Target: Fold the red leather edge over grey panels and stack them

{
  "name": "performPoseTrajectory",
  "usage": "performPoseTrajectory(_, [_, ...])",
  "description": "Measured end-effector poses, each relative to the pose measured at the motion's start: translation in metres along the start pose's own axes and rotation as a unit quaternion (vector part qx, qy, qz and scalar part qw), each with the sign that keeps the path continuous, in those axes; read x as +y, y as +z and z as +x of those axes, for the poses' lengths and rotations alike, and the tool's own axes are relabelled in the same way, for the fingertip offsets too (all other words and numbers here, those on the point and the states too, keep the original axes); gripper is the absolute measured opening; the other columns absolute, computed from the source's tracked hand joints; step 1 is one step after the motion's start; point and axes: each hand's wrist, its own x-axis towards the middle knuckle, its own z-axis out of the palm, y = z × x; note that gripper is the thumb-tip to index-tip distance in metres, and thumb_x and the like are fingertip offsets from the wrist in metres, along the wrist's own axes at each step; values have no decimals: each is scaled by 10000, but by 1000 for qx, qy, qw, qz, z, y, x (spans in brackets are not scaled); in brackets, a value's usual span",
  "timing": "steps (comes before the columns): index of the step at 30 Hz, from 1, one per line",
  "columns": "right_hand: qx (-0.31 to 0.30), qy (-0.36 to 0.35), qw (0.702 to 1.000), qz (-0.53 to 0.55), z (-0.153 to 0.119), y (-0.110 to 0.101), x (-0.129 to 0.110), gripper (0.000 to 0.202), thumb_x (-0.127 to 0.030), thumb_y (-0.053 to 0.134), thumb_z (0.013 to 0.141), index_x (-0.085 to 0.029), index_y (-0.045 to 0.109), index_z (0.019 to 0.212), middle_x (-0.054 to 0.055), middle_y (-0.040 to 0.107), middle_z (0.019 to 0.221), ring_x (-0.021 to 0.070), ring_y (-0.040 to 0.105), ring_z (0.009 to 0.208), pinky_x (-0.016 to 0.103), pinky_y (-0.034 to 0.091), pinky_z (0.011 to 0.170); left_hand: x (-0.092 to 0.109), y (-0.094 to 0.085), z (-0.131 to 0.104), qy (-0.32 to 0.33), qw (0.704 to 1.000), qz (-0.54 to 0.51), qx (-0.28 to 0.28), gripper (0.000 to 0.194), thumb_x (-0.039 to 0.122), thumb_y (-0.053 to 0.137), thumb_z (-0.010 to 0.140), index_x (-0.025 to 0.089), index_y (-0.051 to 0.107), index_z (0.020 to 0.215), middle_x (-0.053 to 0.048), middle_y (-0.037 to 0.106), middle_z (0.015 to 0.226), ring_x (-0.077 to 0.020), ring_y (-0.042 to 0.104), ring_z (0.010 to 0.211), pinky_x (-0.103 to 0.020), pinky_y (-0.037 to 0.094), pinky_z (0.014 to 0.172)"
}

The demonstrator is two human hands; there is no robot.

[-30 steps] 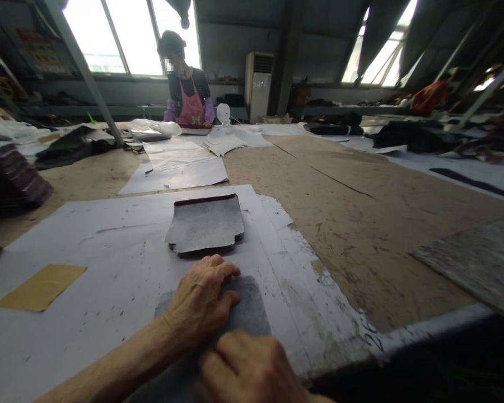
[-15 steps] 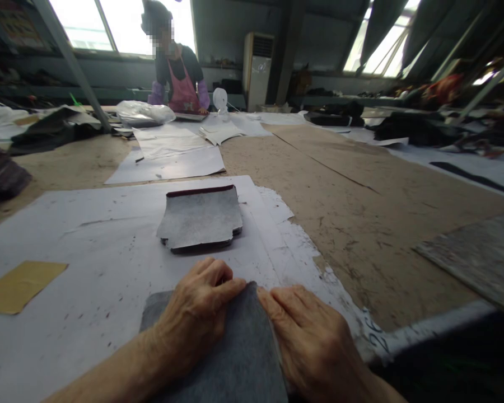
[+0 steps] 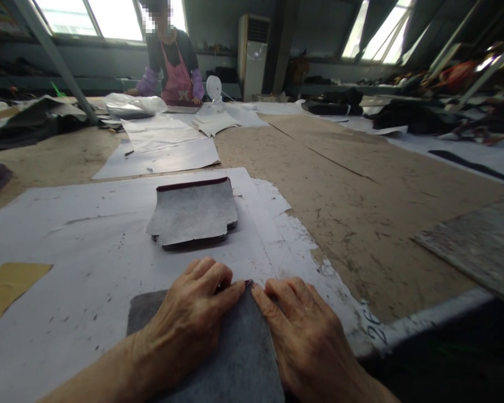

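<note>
A grey sheet piece (image 3: pixel 243 364), perhaps backed leather or fabric, lies at the near edge of the work table. My left hand (image 3: pixel 199 305) rests over it with curled fingers, the thumb pressed at its far right corner. At that same corner the closed fingertips of my right hand (image 3: pixel 304 322) grip the edge from the right. A bit of dark red shows between the two hands at the corner; the undersides of the fingers are hidden. Just beyond lies a stack of similar grey pieces (image 3: pixel 193 212), the top one with a dark red folded strip along its far edge.
White paper (image 3: pixel 88 240) covers the near left of the table, with a tan card (image 3: pixel 14 288) on it. A grey board (image 3: pixel 479 252) lies at the right edge. Across the table stands a person in a pink apron (image 3: pixel 177 73), near a small white fan (image 3: pixel 214 89).
Dark red now shows at the corner between my fingertips, where grey was before. My hands stay at the same corner. The view has shifted slightly, and the person opposite has moved an arm outward.
</note>
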Motion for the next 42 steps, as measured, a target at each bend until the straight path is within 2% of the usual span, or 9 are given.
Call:
performPoseTrajectory(6, [-14,-3,1000,0,-1,0,1,364,-41,353,777,-51,583,1059,129,564,887,236,462,800,406,463,654,3,-2,0,15,998,37,-40,276,41,328,853,135,571,943,-58,505,799,-164,413,704,-329,376,621])
performPoseTrajectory(13, [6,3,1000,12,1,-2,2,345,-51,356,796,-73,602,1037,116,577,854,218,498,779,386,482,639,3,-2,-2,27,995,66,-66,264,66,315,868,135,563,924,-61,493,828,-171,412,708,-330,357,626])
performPoseTrajectory(19, [48,108,987,110,6,-7,12,272,-98,408,852,-185,608,1015,44,616,894,136,570,807,262,508,716,6,-2,0,28,994,76,-67,291,51,291,855,127,567,906,-73,496,826,-183,420,705,-340,370,618])
performPoseTrajectory(25, [40,9,999,26,8,1,2,316,-58,404,807,-91,607,1047,94,588,815,193,514,737,340,472,599,7,-2,-1,23,995,70,-73,290,104,290,888,121,574,946,-74,495,826,-183,420,724,-345,385,618])
performPoseTrajectory(30, [14,-3,999,-32,8,4,-4,327,-32,338,814,-63,628,963,108,583,805,212,485,747,363,441,611,5,-3,-2,14,998,44,-54,301,73,320,871,137,546,1061,-67,500,832,-171,423,722,-338,403,631])
performPoseTrajectory(33, [-6,-8,999,-44,7,1,-3,346,-34,316,821,-55,617,990,120,579,843,224,479,770,373,436,619,4,-12,-4,-24,999,12,-21,391,25,389,825,154,471,1185,-85,487,994,-176,456,861,-329,438,715])
performPoseTrajectory(36, [-11,-16,998,-57,5,1,-2,363,-38,303,818,-58,616,1001,124,578,848,232,475,765,378,431,609,1,-25,-10,-55,998,36,-2,425,23,431,793,157,456,1196,-103,449,1126,-205,452,973,-364,430,782])
performPoseTrajectory(39, [0,-21,998,-59,5,3,-2,376,-38,286,825,-64,621,995,123,581,840,230,477,767,371,429,611,-4,-32,-20,-41,997,67,-13,371,11,403,800,178,517,1111,-68,517,984,-175,478,839,-337,421,706])
performPoseTrajectory(42, [15,-34,997,-60,6,4,-2,376,-22,282,840,-47,615,1011,131,591,936,249,489,882,391,430,709,-9,-32,-30,-11,998,67,-20,356,-5,364,815,168,540,1073,-60,538,906,-162,470,785,-315,409,669])
